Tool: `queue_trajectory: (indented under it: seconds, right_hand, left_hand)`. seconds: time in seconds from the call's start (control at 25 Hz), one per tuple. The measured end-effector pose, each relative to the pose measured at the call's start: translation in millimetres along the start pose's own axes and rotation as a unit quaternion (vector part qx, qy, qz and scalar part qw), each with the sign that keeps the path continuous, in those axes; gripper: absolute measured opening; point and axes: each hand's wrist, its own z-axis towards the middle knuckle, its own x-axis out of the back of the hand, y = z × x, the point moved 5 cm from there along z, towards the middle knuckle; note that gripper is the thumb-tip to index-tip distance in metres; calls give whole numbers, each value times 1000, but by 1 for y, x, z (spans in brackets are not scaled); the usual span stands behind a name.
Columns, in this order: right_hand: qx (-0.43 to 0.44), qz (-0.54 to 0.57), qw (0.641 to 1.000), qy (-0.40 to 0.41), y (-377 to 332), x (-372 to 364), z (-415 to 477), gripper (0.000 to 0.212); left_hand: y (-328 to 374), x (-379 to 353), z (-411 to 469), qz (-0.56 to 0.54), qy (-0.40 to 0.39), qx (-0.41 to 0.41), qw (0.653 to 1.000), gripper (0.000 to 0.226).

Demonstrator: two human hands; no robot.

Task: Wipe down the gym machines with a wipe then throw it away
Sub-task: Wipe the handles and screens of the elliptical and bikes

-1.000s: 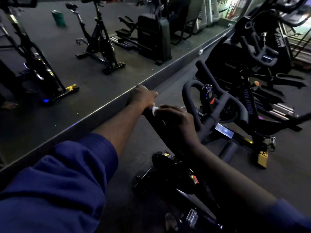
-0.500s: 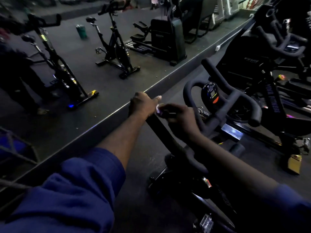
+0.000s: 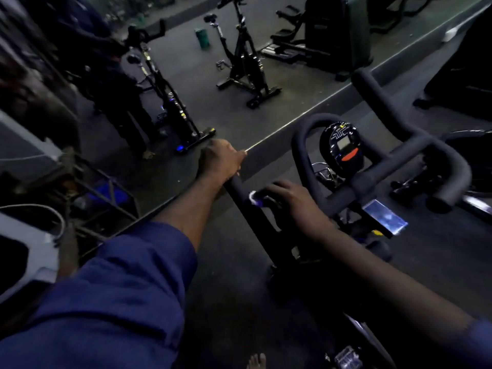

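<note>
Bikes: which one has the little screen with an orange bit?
The nearest exercise bike, just beyond the right hand: its round console sits inside the handlebar loop. The two bikes farther off show no screen like it.

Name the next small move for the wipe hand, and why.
Probably slide the right hand with the wipe down the handlebar toward you: the left hand grips the bar's far end, and the wipe sits just below it.
</note>
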Motion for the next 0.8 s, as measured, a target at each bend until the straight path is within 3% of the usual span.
queue_trajectory:
  seconds: [0.08, 0.16, 0.28, 0.32, 0.44, 0.52, 0.56, 0.72, 0.8]
  right_hand:
    - [23, 6, 999, -21, -1, -8, -13, 15]
    - [100, -26, 992, -72, -9, -8, -42, 13]
    - [278, -81, 944, -160, -24, -7, -46, 18]
    - [286, -74, 941, -162, -30, -8, -29, 20]
    - [225, -73, 971, -32, -36, -9, 39, 23]
    - [236, -113, 965, 10, -41, -17, 47, 22]
    - [241, -134, 961, -8, -40, -25, 35, 16]
    - [216, -170, 947, -165, -40, -35, -48, 37]
    - [212, -195, 946, -151, -49, -34, -41, 36]
  left_hand:
    - [-6, -3, -20, -181, 37, 45, 982, 30]
    - [-15, -8, -33, -281, 65, 66, 955, 33]
    - [-17, 2, -29, -181, 68, 51, 980, 42]
    - [-15, 9, -27, -128, 50, 57, 989, 42]
    - [-12, 15, -19, -77, -9, 65, 995, 41]
    - [-11, 14, -15, -82, -20, 69, 994, 39]
    - [-14, 12, -13, -94, -20, 75, 993, 39]
    - [-21, 7, -9, -89, -36, 76, 993, 44]
    - [-17, 11, -8, -43, -44, 51, 997, 47]
